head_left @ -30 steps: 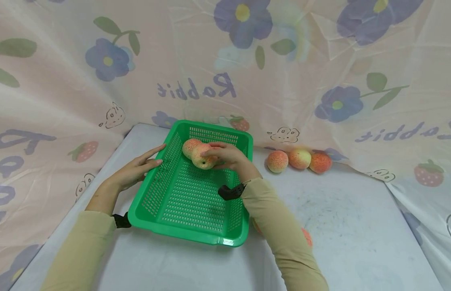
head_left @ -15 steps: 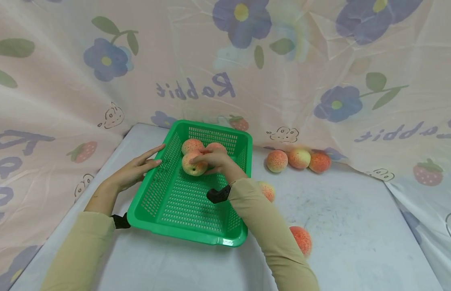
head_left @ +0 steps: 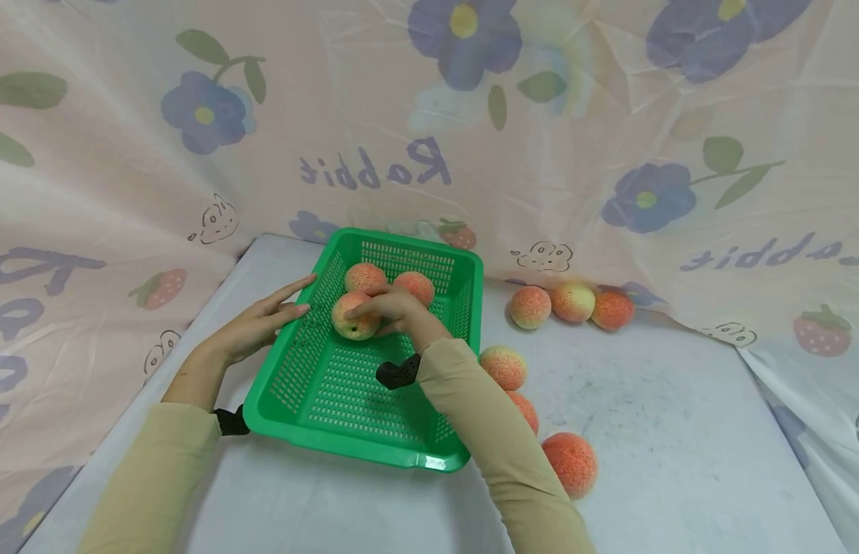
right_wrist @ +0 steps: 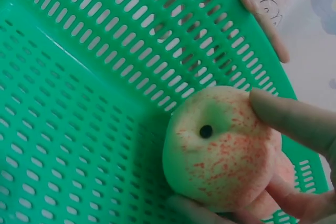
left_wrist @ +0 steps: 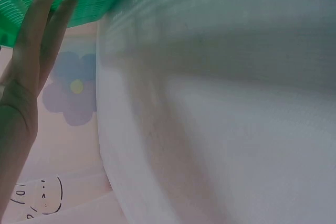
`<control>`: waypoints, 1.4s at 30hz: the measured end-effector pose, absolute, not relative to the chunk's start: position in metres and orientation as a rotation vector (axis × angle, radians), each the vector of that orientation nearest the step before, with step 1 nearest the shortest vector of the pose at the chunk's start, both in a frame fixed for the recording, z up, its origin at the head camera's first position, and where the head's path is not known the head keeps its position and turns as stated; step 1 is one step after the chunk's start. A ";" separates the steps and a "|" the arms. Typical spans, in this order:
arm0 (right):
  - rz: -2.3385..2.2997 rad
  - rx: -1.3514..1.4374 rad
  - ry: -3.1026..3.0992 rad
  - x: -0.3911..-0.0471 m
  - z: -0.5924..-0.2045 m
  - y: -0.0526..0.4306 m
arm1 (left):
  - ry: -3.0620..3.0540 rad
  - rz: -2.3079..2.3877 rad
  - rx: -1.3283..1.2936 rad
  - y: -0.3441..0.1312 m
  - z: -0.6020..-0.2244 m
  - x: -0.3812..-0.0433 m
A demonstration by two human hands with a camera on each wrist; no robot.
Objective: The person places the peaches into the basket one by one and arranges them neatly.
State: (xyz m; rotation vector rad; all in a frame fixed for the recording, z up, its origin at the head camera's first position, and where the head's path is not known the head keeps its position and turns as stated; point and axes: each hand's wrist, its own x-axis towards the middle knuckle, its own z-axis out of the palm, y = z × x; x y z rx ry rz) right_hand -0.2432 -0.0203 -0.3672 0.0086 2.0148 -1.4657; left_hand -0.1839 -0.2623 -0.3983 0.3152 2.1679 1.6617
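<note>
A green perforated plastic basket [head_left: 374, 455] sits on the table, slightly turned. My right hand [head_left: 400, 309] reaches into it and grips a yellow-red peach [head_left: 353, 322] by the left wall, thumb on one side and fingers on the other. In the right wrist view, the dark stem pit of this peach [right_wrist: 220, 150] faces the camera. Behind it in the basket lie a second peach [head_left: 364, 278] and a third peach [head_left: 417, 286]. My left hand [head_left: 252, 327] rests against the basket's left side; in the left wrist view its straight fingers [left_wrist: 56, 30] touch the outer wall.
A row of three peaches [head_left: 573, 302] lies at the back right by the patterned curtain [head_left: 540, 169]. To the basket's right are a peach [head_left: 504, 368], one partly hidden by my sleeve [head_left: 523, 410], and a redder peach [head_left: 571, 464]. The white table [head_left: 678, 431] extends rightward.
My right hand has moved left and slightly nearer with its peach, to the basket's left wall. The peach behind it and those right of the basket have come into view. The left hand stays put.
</note>
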 end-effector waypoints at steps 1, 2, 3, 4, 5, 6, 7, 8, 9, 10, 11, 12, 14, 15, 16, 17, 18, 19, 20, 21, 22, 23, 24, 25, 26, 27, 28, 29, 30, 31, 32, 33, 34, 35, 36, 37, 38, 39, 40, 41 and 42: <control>-1.472 0.016 2.009 -0.243 -0.368 -0.021 | 2.167 1.661 0.315 -0.262 -0.399 -0.184; -1.479 0.029 2.005 -0.243 -0.369 -0.022 | 2.166 1.660 0.315 -0.261 -0.399 -0.185; -1.486 0.040 1.999 -0.243 -0.370 -0.023 | 2.164 1.661 0.316 -0.261 -0.399 -0.185; -1.495 0.053 1.998 -0.243 -0.371 -0.024 | 2.162 1.662 0.316 -0.260 -0.399 -0.185; -1.500 0.065 1.995 -0.243 -0.371 -0.024 | 2.162 1.660 0.316 -0.259 -0.399 -0.186; -1.509 0.082 1.991 -0.243 -0.371 -0.025 | 2.163 1.659 0.316 -0.259 -0.399 -0.186; -1.513 0.091 1.987 -0.243 -0.371 -0.025 | 2.166 1.656 0.315 -0.259 -0.399 -0.186; -1.520 0.102 1.983 -0.243 -0.371 -0.025 | 2.168 1.654 0.314 -0.259 -0.399 -0.186; -1.525 0.108 1.977 -0.242 -0.370 -0.024 | 2.168 1.654 0.314 -0.258 -0.400 -0.186; -1.528 0.111 1.973 -0.242 -0.369 -0.023 | 2.169 1.653 0.313 -0.258 -0.399 -0.186; -1.528 0.110 1.968 -0.242 -0.369 -0.023 | 2.169 1.653 0.313 -0.258 -0.399 -0.185; -1.528 0.107 1.963 -0.242 -0.368 -0.021 | 2.168 1.654 0.315 -0.258 -0.399 -0.185; -1.524 0.096 1.959 -0.242 -0.367 -0.019 | 2.161 1.657 0.318 -0.257 -0.399 -0.185; -1.520 0.088 1.958 -0.242 -0.367 -0.018 | 2.158 1.657 0.321 -0.257 -0.399 -0.185; -1.517 0.081 1.956 -0.242 -0.366 -0.016 | 2.158 1.656 0.323 -0.257 -0.399 -0.186; -1.517 0.077 1.950 -0.242 -0.366 -0.015 | 2.158 1.656 0.322 -0.256 -0.398 -0.186; -1.522 0.073 1.942 -0.241 -0.365 -0.013 | 2.161 1.655 0.322 -0.256 -0.398 -0.186; -1.527 0.071 1.936 -0.241 -0.365 -0.012 | 2.163 1.655 0.320 -0.256 -0.398 -0.186; -1.530 0.069 1.931 -0.241 -0.364 -0.011 | 2.166 1.654 0.320 -0.256 -0.398 -0.186; -1.536 0.070 1.927 -0.240 -0.364 -0.010 | 2.166 1.655 0.318 -0.256 -0.397 -0.185; -1.541 0.070 1.922 -0.240 -0.363 -0.009 | 2.166 1.657 0.316 -0.255 -0.397 -0.185; -1.545 0.068 1.917 -0.240 -0.363 -0.008 | 2.165 1.659 0.316 -0.255 -0.397 -0.185; -1.546 0.062 1.916 -0.239 -0.362 -0.006 | 2.162 1.659 0.318 -0.255 -0.397 -0.185; -1.542 0.052 1.919 -0.239 -0.361 -0.005 | 2.159 1.660 0.318 -0.254 -0.396 -0.185; -1.538 0.041 1.922 -0.238 -0.359 -0.004 | 2.157 1.660 0.317 -0.254 -0.397 -0.185; -1.535 0.032 1.923 -0.238 -0.358 -0.002 | 2.155 1.659 0.317 -0.254 -0.397 -0.185; -1.528 0.023 1.925 -0.237 -0.356 0.000 | 2.158 1.657 0.316 -0.255 -0.397 -0.185; -1.528 0.016 1.923 -0.236 -0.355 0.002 | 2.160 1.655 0.315 -0.255 -0.397 -0.185; -1.528 0.009 1.922 -0.235 -0.353 0.003 | 2.164 1.654 0.315 -0.256 -0.397 -0.184; -1.533 0.005 1.916 -0.235 -0.351 0.005 | 2.168 1.652 0.313 -0.257 -0.398 -0.184; -1.541 0.001 1.908 -0.234 -0.350 0.007 | 2.172 1.650 0.314 -0.258 -0.398 -0.184; -1.550 0.000 1.901 -0.233 -0.348 0.009 | 2.173 1.652 0.315 -0.259 -0.398 -0.183; -1.560 -0.007 1.894 -0.232 -0.346 0.010 | 2.172 1.656 0.317 -0.259 -0.397 -0.183; -1.570 -0.020 1.884 -0.232 -0.345 0.012 | 2.168 1.663 0.319 -0.260 -0.397 -0.183; -1.576 -0.034 1.878 -0.231 -0.344 0.014 | 2.167 1.665 0.319 -0.260 -0.397 -0.183; -1.582 -0.046 1.873 -0.231 -0.343 0.015 | 2.169 1.665 0.320 -0.260 -0.397 -0.182; -1.587 -0.056 1.873 -0.230 -0.342 0.017 | 2.171 1.664 0.323 -0.261 -0.396 -0.182; -1.596 -0.064 1.866 -0.229 -0.341 0.019 | 2.172 1.664 0.323 -0.261 -0.396 -0.182; -1.601 -0.075 1.862 -0.228 -0.340 0.021 | 2.177 1.660 0.324 -0.261 -0.396 -0.182; -1.606 -0.084 1.860 -0.227 -0.338 0.023 | 2.179 1.659 0.323 -0.261 -0.395 -0.182; -1.614 -0.089 1.858 -0.226 -0.337 0.025 | 2.184 1.656 0.324 -0.261 -0.395 -0.182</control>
